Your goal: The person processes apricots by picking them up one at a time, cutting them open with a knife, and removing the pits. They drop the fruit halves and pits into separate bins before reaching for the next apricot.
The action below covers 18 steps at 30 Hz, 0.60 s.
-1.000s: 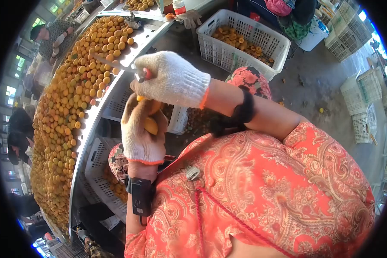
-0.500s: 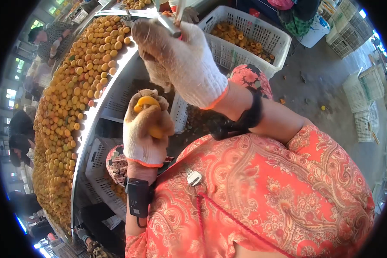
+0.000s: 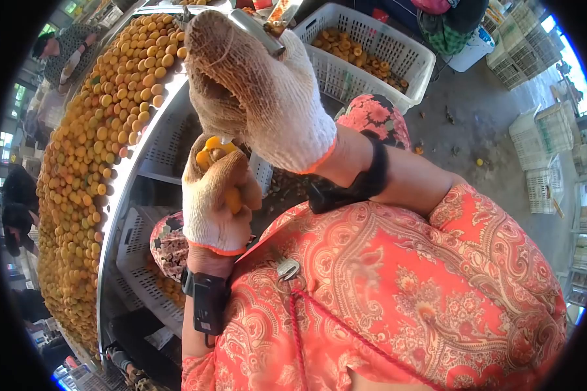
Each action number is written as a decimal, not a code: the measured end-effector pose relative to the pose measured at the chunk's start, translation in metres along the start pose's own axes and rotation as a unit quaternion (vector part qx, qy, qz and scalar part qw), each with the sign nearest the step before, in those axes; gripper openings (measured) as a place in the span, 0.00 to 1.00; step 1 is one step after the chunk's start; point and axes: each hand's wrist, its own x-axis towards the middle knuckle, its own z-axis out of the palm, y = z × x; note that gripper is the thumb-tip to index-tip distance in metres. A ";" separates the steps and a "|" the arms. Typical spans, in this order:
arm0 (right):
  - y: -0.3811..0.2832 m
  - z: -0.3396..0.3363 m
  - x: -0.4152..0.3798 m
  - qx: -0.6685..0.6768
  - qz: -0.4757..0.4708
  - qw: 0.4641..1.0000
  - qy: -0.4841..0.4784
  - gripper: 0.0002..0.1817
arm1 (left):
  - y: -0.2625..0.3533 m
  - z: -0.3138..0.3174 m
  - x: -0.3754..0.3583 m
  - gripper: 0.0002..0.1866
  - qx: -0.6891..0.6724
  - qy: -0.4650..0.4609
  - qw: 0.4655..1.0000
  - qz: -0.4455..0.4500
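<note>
My left hand (image 3: 205, 202), in a stained white knit glove, is closed around an orange apricot (image 3: 205, 158) whose flesh is cut open at the top, with brown showing inside. More orange fruit (image 3: 233, 199) shows between the lower fingers of that hand. Above it, my gloved right hand (image 3: 261, 98) is wrapped round a metal-handled tool (image 3: 257, 31). The shiny handle sticks out past the thumb, and a small bright tip shows below the fist right at the apricot. Most of the tool is hidden by the glove.
A long table edged with metal (image 3: 120, 176) carries a heap of apricots (image 3: 78, 195) on my left. A white crate (image 3: 365, 62) ahead holds cut fruit halves. Another crate (image 3: 137, 260) stands under the table edge. Stacked crates (image 3: 525, 45) are at right. People work across the table.
My right hand has come down and left onto the apricot, bringing the tool's tip to it. The apricot's top now gapes open. The whole view has shifted slightly.
</note>
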 end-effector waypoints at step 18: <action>0.005 0.005 -0.001 -0.176 -0.149 0.967 -0.107 0.21 | 0.012 -0.001 -0.006 0.07 -0.267 -0.025 0.952 -0.145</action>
